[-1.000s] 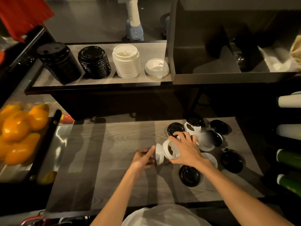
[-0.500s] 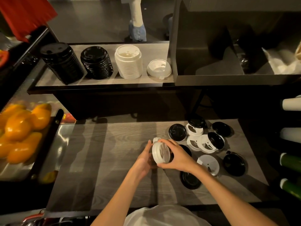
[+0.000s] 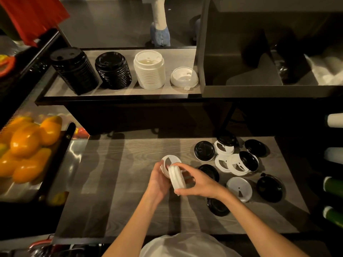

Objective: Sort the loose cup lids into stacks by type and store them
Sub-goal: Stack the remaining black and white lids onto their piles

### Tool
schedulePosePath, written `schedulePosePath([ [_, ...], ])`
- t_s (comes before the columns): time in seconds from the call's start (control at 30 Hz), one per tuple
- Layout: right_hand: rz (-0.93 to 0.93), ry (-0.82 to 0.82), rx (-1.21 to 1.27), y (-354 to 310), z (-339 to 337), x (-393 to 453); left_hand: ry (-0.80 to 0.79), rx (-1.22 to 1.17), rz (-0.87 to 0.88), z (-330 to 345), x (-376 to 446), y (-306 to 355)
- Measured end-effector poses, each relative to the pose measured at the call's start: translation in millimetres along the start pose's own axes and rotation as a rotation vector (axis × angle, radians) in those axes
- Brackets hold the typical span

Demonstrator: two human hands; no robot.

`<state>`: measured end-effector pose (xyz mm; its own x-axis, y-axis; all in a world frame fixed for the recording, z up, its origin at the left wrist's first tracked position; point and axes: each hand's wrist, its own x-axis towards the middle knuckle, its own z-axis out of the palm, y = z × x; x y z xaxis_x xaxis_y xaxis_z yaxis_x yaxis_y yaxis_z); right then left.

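Observation:
Over the middle of the grey wooden counter (image 3: 115, 182), my left hand (image 3: 157, 184) grips a small stack of white lids (image 3: 169, 161) held on edge. My right hand (image 3: 196, 182) presses another white lid (image 3: 177, 178) against the near end of that stack. Loose lids lie to the right: several black ones (image 3: 204, 150) and several white ones (image 3: 239, 189), some overlapping. On the shelf behind stand two black lid stacks (image 3: 74, 71) (image 3: 113, 70), a tall white stack (image 3: 149, 69) and a low white lid pile (image 3: 184, 77).
A tray of orange peppers (image 3: 26, 143) sits left of the counter. Rolled cup sleeves in white (image 3: 335, 120) and green (image 3: 333, 186) stick in from the right edge. A dark open bin (image 3: 259, 88) stands at the back right beside the shelf.
My right hand lifted a white lid from the loose pile and brought it left against the lids in my left hand. Both hands have shifted slightly left and up.

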<state>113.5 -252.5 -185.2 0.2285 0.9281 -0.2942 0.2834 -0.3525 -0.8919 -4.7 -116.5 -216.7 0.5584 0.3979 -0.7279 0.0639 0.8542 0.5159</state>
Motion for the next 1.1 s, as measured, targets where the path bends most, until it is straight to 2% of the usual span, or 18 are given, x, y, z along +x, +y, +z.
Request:
schedulePosePath([
  [0.13, -0.029, 0.105, 0.105, -17, -15, -5, 0.016, -0.077, 0.026, 1, -4, 9],
  [0.27, -0.077, 0.238, -0.083, -34, -23, -2, -0.042, -0.043, 0.092, 7, -11, 15],
  [0.5, -0.079, 0.263, -0.455, -48, -21, 8, -0.209, 0.068, 0.121, 27, -28, 15],
  [0.6, -0.081, 0.278, -0.451, -46, -21, 9, -0.235, 0.029, 0.146, 30, -34, 19],
  [0.73, -0.096, 0.322, -0.301, -48, -27, 4, -0.241, -0.026, 0.163, 31, -37, 25],
  [0.87, -0.091, 0.369, -0.426, -53, -27, -1, -0.239, -0.025, 0.181, 33, -39, 26],
  [1.1, -0.105, 0.392, -0.48, -56, -21, -1, -0.258, -0.048, 0.162, 40, -42, 23],
])
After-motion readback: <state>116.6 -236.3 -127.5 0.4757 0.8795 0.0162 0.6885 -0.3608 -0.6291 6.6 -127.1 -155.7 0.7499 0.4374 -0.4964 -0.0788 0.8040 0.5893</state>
